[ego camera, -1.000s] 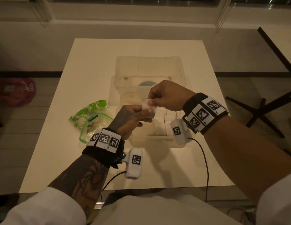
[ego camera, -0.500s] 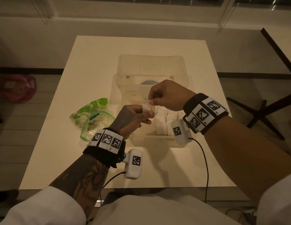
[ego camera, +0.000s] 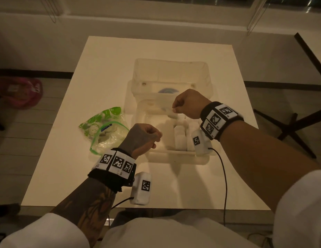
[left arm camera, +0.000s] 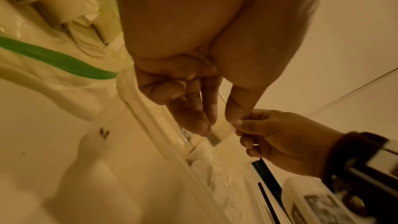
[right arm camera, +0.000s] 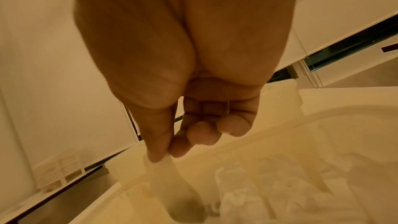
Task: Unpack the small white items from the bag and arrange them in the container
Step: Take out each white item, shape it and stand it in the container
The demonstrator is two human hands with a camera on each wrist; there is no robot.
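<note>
Hands: the right hand [ego camera: 187, 104] pinches a thin clear strip [right arm camera: 163, 173]; the left hand [ego camera: 144, 138], curled, holds nothing; no legible writing.

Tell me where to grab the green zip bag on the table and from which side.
Grip the zip bag at its green zipper rim, coming from above on the near side. The mouth gapes open toward the person, so that rim stands clear of the table, while the rest lies crumpled flat. The left hand is nearest.

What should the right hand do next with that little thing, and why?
Probably lower it into the container, next to the white items already lined up there: the right hand pinches the small item above the container's open space.
</note>
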